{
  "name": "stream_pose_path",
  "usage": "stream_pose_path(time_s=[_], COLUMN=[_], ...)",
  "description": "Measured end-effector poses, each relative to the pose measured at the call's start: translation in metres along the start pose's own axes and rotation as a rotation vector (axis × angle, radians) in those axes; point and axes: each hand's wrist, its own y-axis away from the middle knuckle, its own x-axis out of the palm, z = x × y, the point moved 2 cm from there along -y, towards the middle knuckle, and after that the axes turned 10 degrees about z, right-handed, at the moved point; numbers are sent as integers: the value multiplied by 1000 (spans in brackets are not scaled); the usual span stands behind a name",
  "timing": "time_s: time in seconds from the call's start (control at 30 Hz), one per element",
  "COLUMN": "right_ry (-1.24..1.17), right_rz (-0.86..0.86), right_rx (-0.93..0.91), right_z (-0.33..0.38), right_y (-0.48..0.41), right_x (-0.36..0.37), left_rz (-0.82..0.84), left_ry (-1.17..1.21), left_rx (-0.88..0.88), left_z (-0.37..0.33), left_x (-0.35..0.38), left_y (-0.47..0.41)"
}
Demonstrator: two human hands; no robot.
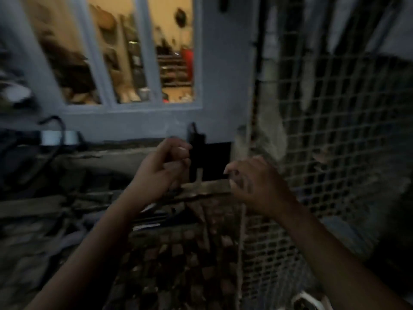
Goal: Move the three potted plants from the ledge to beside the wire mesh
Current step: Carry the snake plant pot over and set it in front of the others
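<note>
The frame is blurred and dim. A black pot or grow bag [210, 157] stands on the rough ledge [111, 153] under the window, next to the wire mesh [324, 130] on the right. My left hand [163, 168] has its fingers curled against the pot's left edge and seems to pinch it. My right hand [254, 182] is palm down, its curled fingertips touching the pot's lower right corner. Whether it grips is unclear. No plant shows clearly above the pot. Other pots are not visible.
A barred window [134, 52] looks into a lit room. A shiny tin [58, 137] with a dark cable sits on the ledge at the left. Pale hanging leaves or cloth [272, 135] lie against the mesh. Planks and clutter [67, 209] fill the lower left.
</note>
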Motion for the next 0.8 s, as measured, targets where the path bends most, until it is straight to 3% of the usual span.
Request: stream_pose_path(time_s=[0.4, 0.63, 0.8], right_ry=[-202, -207, -192], right_rz=[140, 305, 440], right_rx=[-384, -546, -661], right_z=[220, 304, 322], right_y=[-280, -401, -493], right_x=[167, 276, 356], left_rz=[-513, -699, -682], left_ry=[-305, -391, -483], left_rx=[-244, -530, -685], left_z=[66, 161, 250], left_x=[-347, -461, -506], left_y=[130, 152, 109])
